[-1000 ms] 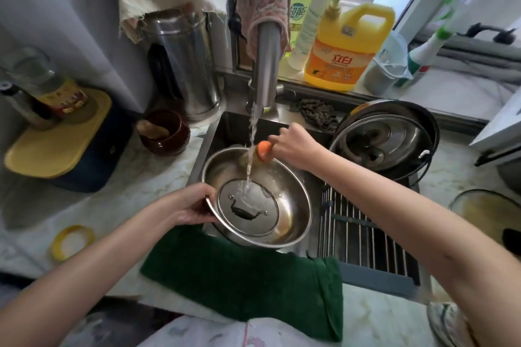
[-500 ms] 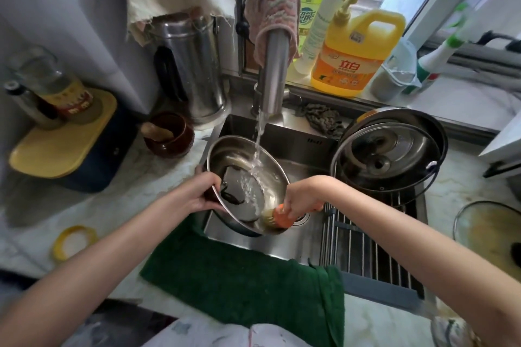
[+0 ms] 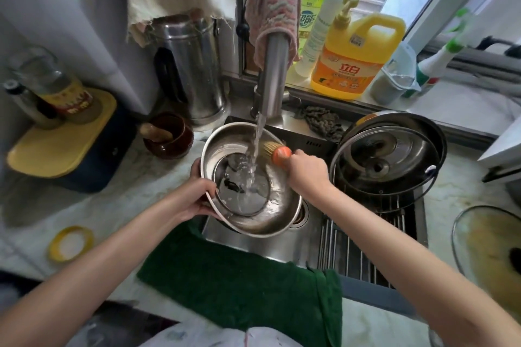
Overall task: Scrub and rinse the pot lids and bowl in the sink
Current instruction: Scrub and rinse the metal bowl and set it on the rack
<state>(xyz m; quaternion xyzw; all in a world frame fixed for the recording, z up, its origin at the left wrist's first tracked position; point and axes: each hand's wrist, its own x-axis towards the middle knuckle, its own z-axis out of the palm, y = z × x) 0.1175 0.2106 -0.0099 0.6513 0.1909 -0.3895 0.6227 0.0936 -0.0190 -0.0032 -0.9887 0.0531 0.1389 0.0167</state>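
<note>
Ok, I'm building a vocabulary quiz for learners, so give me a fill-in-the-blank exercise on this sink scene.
1. The left hand grips the bowl by its rim; the right hand holds an orange-handled ____.
2. Water from the tap lands on the ____ lying in the bowl.
3. The towel over the sink front edge is ____.
Missing: brush; lid; green.

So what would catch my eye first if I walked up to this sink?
The water pouring from the faucet into a steel bowl over the sink, a small lid lying inside. The left hand grips its rim; the right hand holds an orange brush at the far edge. A bright yellow jug stands behind the sink.
</note>
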